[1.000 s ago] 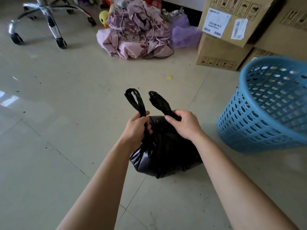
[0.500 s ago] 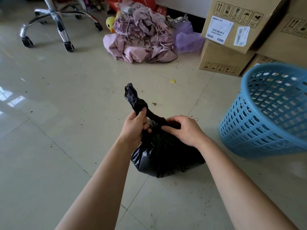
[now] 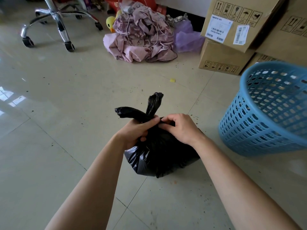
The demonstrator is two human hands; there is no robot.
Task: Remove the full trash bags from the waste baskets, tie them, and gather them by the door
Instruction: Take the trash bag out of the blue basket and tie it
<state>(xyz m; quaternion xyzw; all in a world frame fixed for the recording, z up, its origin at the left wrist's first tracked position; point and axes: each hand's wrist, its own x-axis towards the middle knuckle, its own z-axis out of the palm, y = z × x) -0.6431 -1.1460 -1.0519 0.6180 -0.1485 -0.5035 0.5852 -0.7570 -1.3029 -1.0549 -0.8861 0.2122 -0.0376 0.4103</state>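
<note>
A full black trash bag [image 3: 159,156] sits on the tiled floor in the middle of the head view. Its two twisted handles cross above its neck, one pointing left, one pointing up. My left hand [image 3: 136,130] grips the bag's neck where the handles cross. My right hand [image 3: 179,127] pinches the plastic at the same spot, fingertips against the left thumb. A blue perforated waste basket [image 3: 265,113] stands to the right with no bag visible in it.
Stacked cardboard boxes [image 3: 232,30] stand behind the basket. A heap of pink cloth [image 3: 141,39] with a yellow duck toy [image 3: 110,22] lies at the back. An office chair's chrome wheeled base [image 3: 58,25] is at the back left. Small debris dots the floor.
The two handles stood apart, one in each hand; then they were brought together and crossed. Both hands have closed in at the bag's neck.
</note>
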